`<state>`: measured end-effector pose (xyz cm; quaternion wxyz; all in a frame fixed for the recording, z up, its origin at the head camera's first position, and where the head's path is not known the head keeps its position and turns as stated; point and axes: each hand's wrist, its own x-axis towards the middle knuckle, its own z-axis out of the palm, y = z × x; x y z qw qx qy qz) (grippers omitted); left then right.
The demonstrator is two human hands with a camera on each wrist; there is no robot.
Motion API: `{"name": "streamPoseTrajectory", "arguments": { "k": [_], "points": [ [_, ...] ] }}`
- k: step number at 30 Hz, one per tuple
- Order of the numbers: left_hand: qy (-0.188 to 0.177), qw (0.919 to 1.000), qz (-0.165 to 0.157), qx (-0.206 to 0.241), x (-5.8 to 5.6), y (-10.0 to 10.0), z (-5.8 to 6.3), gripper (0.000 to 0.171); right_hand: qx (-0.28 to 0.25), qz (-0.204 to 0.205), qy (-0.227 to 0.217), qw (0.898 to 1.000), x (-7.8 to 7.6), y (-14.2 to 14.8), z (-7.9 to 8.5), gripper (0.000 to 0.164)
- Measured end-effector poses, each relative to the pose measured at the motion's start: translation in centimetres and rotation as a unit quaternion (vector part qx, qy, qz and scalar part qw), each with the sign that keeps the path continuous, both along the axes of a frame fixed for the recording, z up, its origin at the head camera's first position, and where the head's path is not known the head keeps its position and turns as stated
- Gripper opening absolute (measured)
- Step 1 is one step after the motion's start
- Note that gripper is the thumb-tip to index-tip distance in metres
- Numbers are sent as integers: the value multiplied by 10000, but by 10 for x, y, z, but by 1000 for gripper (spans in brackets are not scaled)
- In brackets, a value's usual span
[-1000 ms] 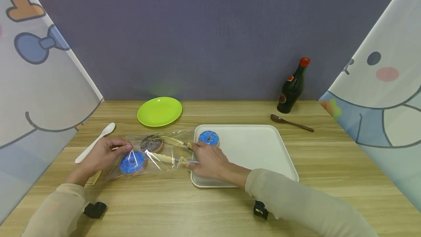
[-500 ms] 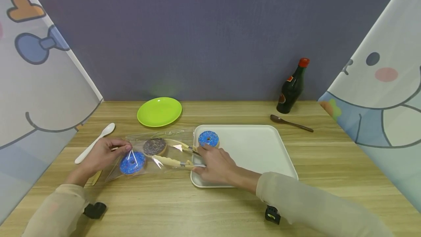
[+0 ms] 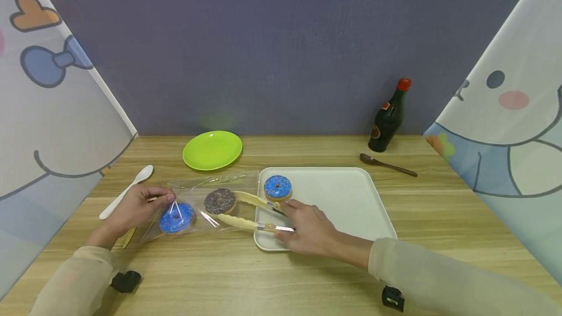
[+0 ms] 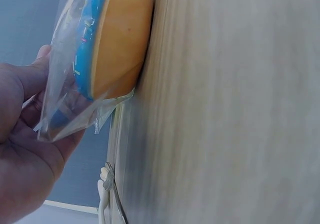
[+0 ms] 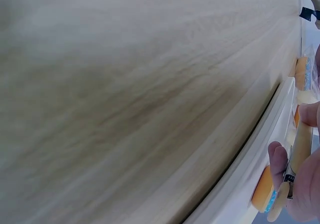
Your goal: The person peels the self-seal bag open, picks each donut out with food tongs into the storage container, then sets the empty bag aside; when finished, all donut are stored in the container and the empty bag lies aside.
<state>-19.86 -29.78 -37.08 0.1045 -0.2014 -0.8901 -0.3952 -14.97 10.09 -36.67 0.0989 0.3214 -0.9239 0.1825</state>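
My left hand [image 3: 142, 205] pinches the edge of a clear plastic bag [image 3: 193, 185] lying on the table. Inside the bag, a blue sprinkled donut [image 3: 176, 218] sits close to those fingers; the left wrist view shows its tan side through the film. My right hand [image 3: 309, 228] grips tongs [image 3: 243, 222] with cream scalloped tips, reaching from the right into the bag. Their spread tips lie on either side of a dark brown donut [image 3: 220, 201]. A second blue donut [image 3: 278, 187] rests in the left back corner of the white tray [image 3: 338, 199], just beyond the right hand.
A green plate [image 3: 212, 150] lies behind the bag. A white spoon [image 3: 127, 191] is left of my left hand, with a gold-coloured utensil [image 3: 129, 238] partly hidden beneath that arm. Back right, a dark bottle [image 3: 388, 118] stands behind a brown spoon [image 3: 388, 165].
My right hand has drawn the tongs rightward over the tray, and the brown donut has slid right inside the bag, away from the bagged blue one. The left hand stays in place.
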Motion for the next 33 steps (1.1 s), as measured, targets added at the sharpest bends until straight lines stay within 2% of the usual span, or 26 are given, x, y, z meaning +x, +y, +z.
{"name": "streamPoseTrajectory", "arguments": {
  "k": [14,22,33],
  "points": [
    [14,10000,-40,43,2,-1,-2,6,-190,45,352,9992,18,42,-1,50],
    [-46,10000,67,-1,1,-1,-2,7,-460,202,129,9987,30,67,-3,51],
    [-35,9999,98,-52,0,-1,-1,8,-744,356,367,9959,42,100,4,50]
  ]
}}
